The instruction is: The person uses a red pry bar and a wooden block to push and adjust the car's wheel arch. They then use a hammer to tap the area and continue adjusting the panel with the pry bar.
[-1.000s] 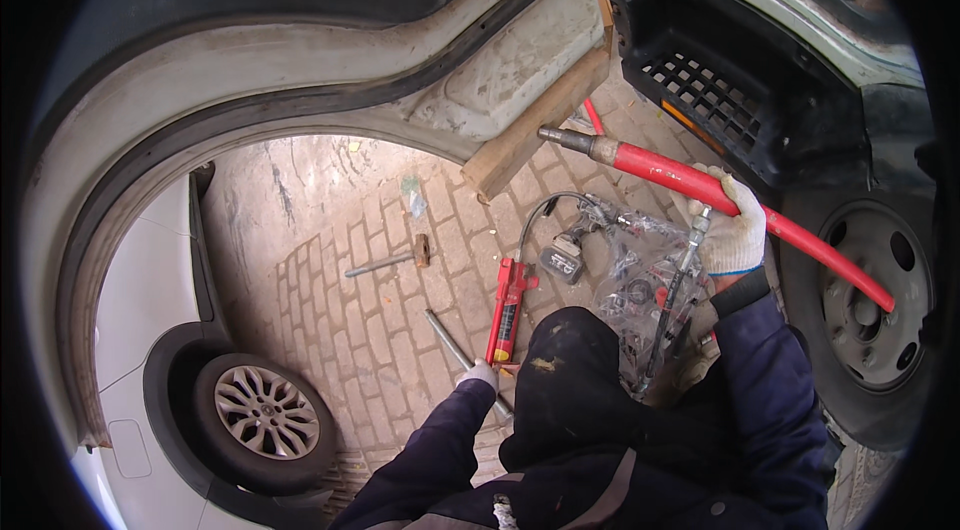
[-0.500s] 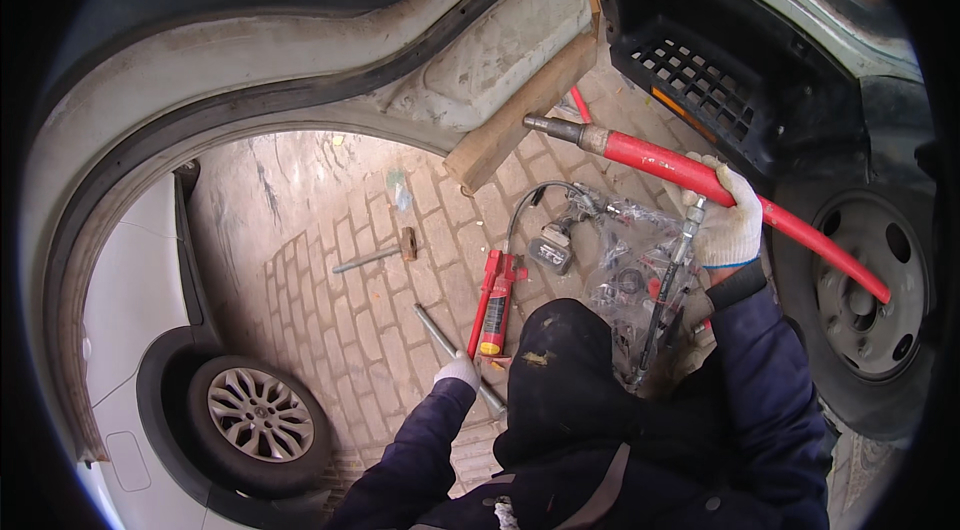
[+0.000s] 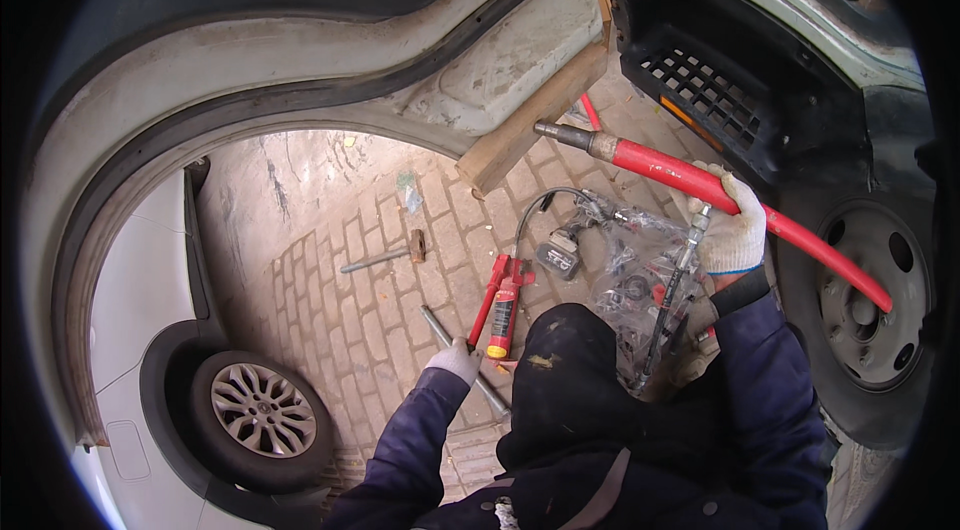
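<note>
My left hand point(image 3: 457, 360), in a white knit glove, is closed around the lower end of the red lever of a hydraulic hand pump point(image 3: 504, 315). The pump lies on the paving with its lever angled out from the body. A black hose point(image 3: 530, 215) leaves its far end. Up at the right, my gloved right hand point(image 3: 735, 225) grips a long red hydraulic ram point(image 3: 665, 170). The ram's bare metal tip is at a wooden beam point(image 3: 520, 130); contact is unclear. A second hose with a metal fitting point(image 3: 695, 230) hangs from the ram near my hand.
A hammer point(image 3: 415, 247) and a metal bar point(image 3: 440, 330) lie on the bricks. Beside a cordless tool's battery point(image 3: 558, 255) is crumpled clear plastic point(image 3: 635, 285). A vehicle body panel point(image 3: 480, 80) arches overhead; a dark step point(image 3: 700, 90) and wheel point(image 3: 860, 300) stand right, a white car point(image 3: 140, 300) left.
My left hand has moved slightly forward with the pump lever, which now angles farther from the pump body. The ram stays in my right hand. The whole view has shifted a little.
</note>
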`<state>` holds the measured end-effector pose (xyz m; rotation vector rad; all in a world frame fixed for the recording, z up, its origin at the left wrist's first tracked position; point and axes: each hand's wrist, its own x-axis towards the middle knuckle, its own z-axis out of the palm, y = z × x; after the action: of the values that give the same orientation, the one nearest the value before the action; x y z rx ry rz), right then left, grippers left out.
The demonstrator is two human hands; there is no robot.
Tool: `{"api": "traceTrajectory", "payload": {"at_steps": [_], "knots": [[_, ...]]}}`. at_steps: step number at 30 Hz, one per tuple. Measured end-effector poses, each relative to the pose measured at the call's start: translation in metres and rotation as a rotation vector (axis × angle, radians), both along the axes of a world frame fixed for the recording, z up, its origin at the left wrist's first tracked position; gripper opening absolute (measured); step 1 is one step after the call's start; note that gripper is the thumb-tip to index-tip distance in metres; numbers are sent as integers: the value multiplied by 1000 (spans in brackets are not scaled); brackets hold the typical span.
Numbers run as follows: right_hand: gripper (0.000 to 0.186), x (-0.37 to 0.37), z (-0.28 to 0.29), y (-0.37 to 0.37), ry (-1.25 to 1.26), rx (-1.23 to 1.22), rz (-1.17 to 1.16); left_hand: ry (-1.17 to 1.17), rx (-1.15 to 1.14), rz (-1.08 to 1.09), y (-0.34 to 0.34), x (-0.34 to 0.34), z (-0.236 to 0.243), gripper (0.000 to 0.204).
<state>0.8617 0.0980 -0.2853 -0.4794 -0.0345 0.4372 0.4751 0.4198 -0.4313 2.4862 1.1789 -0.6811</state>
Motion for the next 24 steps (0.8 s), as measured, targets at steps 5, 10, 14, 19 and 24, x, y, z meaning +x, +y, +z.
{"api": "traceTrajectory", "payload": {"at_steps": [5, 10, 14, 19, 24], "knots": [[33, -2, 5, 2, 2, 17, 11, 153, 24, 73, -7, -13, -40, 53], [34, -2, 3, 2, 1, -9, -4, 165, -39, 173, -12, -29, -118, 54], [32, 0, 0, 0, -46, 6, 21, 152, -27, 149, -16, -26, -131, 59], [31, 0, -1, -1, -9, 23, -8, 45, -24, -27, -1, -13, -56, 58], [32, 0, -1, -1, -54, 68, 47, 13, -29, 56, 0, -1, -12, 53]]}}
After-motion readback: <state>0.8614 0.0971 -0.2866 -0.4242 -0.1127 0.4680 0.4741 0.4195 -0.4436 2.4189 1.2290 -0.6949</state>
